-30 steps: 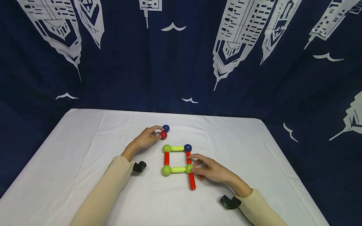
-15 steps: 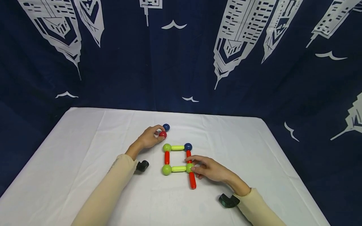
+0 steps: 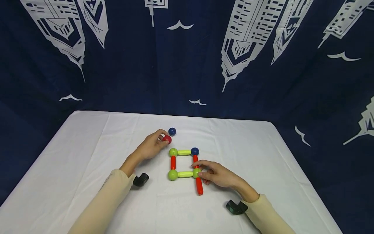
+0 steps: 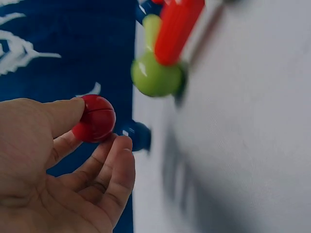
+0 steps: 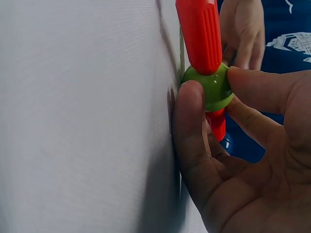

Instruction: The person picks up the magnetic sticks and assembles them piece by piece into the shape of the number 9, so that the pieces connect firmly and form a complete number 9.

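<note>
In the head view my left hand pinches a red ball between thumb and fingers; the left wrist view shows the thumb pressed to the red ball's side and the other fingers curled below. A loose blue ball lies just beyond it. Near the middle is a square of magnetic sticks and balls, with green balls at three corners and a blue ball at the far right one. My right hand holds the near right green ball with thumb and fingers. A red stick sticks out from that ball towards me.
A white cloth covers the table, and a dark blue printed curtain hangs behind its far edge. Black wrist-worn devices show beneath the left cuff and right cuff.
My left hand has taken hold of the red ball and drawn it slightly left, away from the loose blue ball. The right hand stays at the square's corner.
</note>
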Demonstrator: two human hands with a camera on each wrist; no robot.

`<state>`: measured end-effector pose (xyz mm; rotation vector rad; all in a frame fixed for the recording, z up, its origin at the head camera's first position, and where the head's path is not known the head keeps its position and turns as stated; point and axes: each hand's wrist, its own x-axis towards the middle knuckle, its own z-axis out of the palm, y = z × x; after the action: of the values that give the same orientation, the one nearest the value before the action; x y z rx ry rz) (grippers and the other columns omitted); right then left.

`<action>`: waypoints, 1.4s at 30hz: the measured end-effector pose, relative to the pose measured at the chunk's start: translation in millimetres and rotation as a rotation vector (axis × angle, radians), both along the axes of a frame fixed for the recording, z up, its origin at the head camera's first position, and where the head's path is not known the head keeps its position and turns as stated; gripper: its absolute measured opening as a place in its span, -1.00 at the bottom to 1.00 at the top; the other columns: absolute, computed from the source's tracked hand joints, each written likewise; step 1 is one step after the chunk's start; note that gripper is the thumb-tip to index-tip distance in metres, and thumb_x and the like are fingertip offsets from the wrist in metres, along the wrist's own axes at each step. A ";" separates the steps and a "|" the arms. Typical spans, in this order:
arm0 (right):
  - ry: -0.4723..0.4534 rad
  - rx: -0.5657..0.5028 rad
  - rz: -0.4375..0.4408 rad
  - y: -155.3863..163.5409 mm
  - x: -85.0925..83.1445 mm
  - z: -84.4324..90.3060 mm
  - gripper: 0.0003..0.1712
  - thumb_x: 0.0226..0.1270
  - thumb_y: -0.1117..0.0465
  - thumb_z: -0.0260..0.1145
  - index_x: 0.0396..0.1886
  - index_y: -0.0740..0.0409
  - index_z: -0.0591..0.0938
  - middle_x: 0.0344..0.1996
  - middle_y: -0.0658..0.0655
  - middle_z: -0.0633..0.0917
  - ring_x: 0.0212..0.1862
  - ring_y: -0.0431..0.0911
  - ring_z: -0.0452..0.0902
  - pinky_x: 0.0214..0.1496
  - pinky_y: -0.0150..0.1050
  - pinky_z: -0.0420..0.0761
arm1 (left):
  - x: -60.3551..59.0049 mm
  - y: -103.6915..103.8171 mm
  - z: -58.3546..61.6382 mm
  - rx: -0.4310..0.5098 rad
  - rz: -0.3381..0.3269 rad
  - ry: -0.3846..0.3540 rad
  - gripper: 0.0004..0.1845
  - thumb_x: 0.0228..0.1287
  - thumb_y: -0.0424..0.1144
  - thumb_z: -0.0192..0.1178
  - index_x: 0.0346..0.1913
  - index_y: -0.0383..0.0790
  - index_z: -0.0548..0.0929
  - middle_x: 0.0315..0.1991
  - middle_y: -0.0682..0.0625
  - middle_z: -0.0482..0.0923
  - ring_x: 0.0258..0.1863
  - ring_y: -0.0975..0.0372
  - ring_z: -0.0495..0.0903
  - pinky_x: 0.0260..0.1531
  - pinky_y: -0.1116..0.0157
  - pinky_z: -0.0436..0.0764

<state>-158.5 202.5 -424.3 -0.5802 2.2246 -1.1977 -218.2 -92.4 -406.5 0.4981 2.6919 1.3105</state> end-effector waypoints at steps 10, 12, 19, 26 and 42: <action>0.006 -0.001 0.004 1.3 2.1 -2.3 -0.58 0.37 0.14 0.16 0.21 -0.02 0.45 -0.11 0.17 0.51 -0.41 -0.06 0.54 -0.31 -0.24 0.63 | 54.8 5.3 16.7 0.070 -0.186 0.025 -0.71 0.35 -0.07 0.09 0.06 -0.05 0.42 -0.15 0.08 0.57 -0.15 0.28 0.54 -0.08 0.31 0.54; 0.011 -0.002 0.004 1.6 1.6 -2.8 -0.59 0.37 0.14 0.17 0.21 -0.03 0.46 -0.11 0.18 0.51 -0.42 -0.06 0.54 -0.31 -0.24 0.62 | 64.3 6.9 15.8 0.087 -0.231 0.020 -0.71 0.34 -0.05 0.09 0.05 -0.04 0.44 -0.18 0.09 0.59 -0.17 0.31 0.55 -0.06 0.33 0.54; 0.011 -0.013 -0.001 1.7 0.8 -2.8 -0.59 0.37 0.14 0.17 0.21 -0.02 0.46 -0.10 0.18 0.50 -0.41 -0.04 0.54 -0.31 -0.23 0.62 | 88.7 15.6 2.4 0.140 -0.344 -0.020 -0.73 0.31 0.00 0.13 0.00 0.04 0.45 -0.25 0.13 0.63 -0.25 0.33 0.61 -0.11 0.38 0.56; 0.002 -0.011 -0.010 1.5 0.9 -2.8 -0.59 0.37 0.13 0.17 0.20 -0.04 0.46 -0.09 0.17 0.50 -0.41 -0.06 0.53 -0.31 -0.24 0.62 | 109.4 26.1 -11.9 0.162 -0.409 -0.103 -0.73 0.27 -0.03 0.18 -0.04 0.02 0.45 -0.24 0.19 0.60 -0.27 0.39 0.59 -0.13 0.42 0.56; 0.013 -0.020 -0.004 1.8 -1.0 -2.5 -0.60 0.37 0.15 0.17 0.19 -0.04 0.46 -0.12 0.16 0.51 -0.43 -0.09 0.52 -0.32 -0.26 0.62 | 130.0 55.7 -31.9 0.070 -0.526 0.054 -0.73 0.29 -0.07 0.17 0.00 -0.02 0.45 -0.28 0.20 0.54 -0.37 0.53 0.48 -0.23 0.50 0.53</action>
<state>-159.5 204.4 -426.8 -0.5931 2.2277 -1.2235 -88.2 -36.7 -438.3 1.1646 2.3143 1.2410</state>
